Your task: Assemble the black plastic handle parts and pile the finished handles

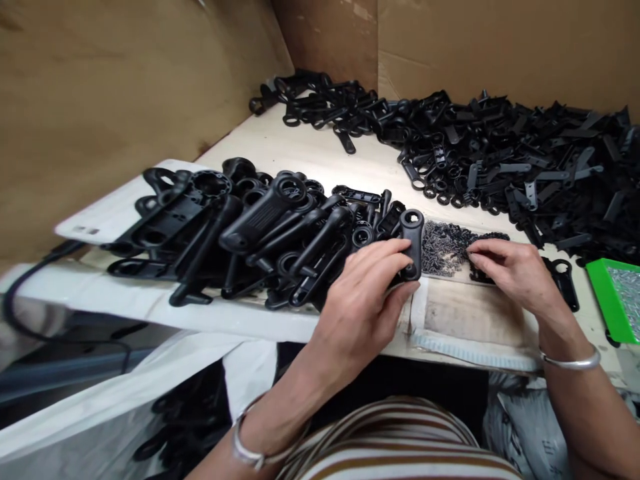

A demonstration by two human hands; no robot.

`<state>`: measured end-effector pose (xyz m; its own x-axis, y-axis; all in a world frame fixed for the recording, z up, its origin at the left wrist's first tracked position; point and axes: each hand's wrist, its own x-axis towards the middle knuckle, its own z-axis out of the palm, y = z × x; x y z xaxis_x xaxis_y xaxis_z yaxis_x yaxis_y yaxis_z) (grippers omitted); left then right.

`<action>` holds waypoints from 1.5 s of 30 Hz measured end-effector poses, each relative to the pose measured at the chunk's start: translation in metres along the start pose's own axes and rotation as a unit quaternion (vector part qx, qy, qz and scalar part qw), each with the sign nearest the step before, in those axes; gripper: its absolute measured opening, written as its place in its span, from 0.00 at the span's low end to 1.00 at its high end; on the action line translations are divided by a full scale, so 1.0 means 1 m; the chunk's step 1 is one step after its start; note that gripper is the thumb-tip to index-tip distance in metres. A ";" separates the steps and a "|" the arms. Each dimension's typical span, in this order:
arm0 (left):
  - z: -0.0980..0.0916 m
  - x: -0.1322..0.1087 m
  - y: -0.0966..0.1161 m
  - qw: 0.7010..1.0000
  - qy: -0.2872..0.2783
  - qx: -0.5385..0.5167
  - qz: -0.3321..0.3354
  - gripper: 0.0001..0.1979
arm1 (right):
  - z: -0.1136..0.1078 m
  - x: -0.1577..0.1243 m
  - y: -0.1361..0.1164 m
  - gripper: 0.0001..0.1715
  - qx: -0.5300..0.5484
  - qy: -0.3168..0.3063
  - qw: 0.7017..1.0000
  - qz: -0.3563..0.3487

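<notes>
My left hand (367, 287) is closed on a black plastic lever with a ring-shaped end (413, 230), held upright with the ring at the top. Right beside that lever lies a heap of small metal springs (444, 248). At the right end of the springs, my right hand (515, 270) has thumb and forefinger pinched together over a pile of small black parts (483, 267). Whatever may be between those fingertips is too small to make out. To the left of my left hand is a pile of larger black plastic levers (265, 220).
A large heap of black plastic parts (500, 153) spreads along the back by the cardboard wall (500, 53). A green tray (607, 300) of small metal pieces stands at the right. A black cable (10, 307) loops over the left table edge. Below hangs a white bag (250, 373).
</notes>
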<state>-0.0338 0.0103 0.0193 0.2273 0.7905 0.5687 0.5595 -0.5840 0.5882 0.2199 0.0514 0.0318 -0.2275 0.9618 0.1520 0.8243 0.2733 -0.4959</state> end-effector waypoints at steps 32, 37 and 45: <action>0.017 -0.037 0.020 0.990 -0.019 -0.057 -0.126 0.07 | 0.008 -0.044 -0.020 0.11 0.316 0.024 0.938 0.142; 0.027 -0.025 0.017 0.998 -0.040 0.027 0.038 0.08 | 0.014 -0.051 -0.020 0.12 0.329 0.019 0.933 0.145; 0.036 -0.033 0.007 0.986 -0.110 0.092 0.088 0.11 | 0.020 -0.071 -0.031 0.10 0.123 -0.059 0.988 0.068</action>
<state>-0.0086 -0.0130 -0.0165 0.4899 0.7122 0.5027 0.6265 -0.6886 0.3651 0.1999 -0.0253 0.0195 -0.1945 0.9806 -0.0237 0.7029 0.1225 -0.7006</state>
